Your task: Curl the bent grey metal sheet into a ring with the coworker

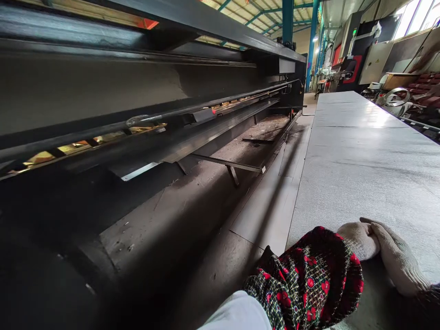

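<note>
My left hand [358, 240] wears an off-white knitted glove, below a dark sleeve cover with red flowers [309, 279]. It looks rounded, and its fingers are hidden behind my right hand. My right hand [398, 259], in a similar glove, comes in from the lower right and touches the left one. Its fingers lie stretched along and over the left hand, one reaching left past it. No object shows in either hand. Both hands are above the near end of a long grey metal sheet [360, 174] with a smooth, shiny surface.
A long dark machine [137, 87] runs along the left, with a support arm [230, 162] jutting out low. Flat sheet pieces [271, 206] lie on the floor between machine and metal sheet. Stacked red parts [426, 91], a metal ring [397, 97] and a control cabinet [376, 62] stand at right.
</note>
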The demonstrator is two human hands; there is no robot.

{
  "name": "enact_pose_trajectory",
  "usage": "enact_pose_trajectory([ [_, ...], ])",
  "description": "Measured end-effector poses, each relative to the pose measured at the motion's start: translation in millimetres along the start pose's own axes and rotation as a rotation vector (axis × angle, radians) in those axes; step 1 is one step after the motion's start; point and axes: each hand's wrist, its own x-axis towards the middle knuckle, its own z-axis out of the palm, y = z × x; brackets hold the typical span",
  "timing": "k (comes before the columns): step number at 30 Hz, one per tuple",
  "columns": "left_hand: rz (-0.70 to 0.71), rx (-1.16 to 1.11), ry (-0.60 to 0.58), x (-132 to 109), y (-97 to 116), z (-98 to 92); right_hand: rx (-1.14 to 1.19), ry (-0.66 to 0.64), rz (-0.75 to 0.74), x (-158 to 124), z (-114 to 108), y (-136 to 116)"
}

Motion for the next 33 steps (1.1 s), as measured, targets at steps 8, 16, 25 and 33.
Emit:
enact_pose_trajectory([
  [8, -0.051, -0.001, 0.018, 0, 2, 2.3, 0.006, -0.016, -0.008, 0, -3, 1],
  [16, -0.049, -0.020, -0.003, 0, 4, -0.6, 0.004, -0.012, -0.029, 1, -1, 2],
  [25, -0.006, -0.034, 0.064, -6, 4, 0.1, -0.012, 0.001, -0.056, 0, 0, -1],
  [33, -0.013, -0.042, 0.080, 0, -5, 9.5, 0.006, 0.031, -0.074, 0, 0, -1],
])
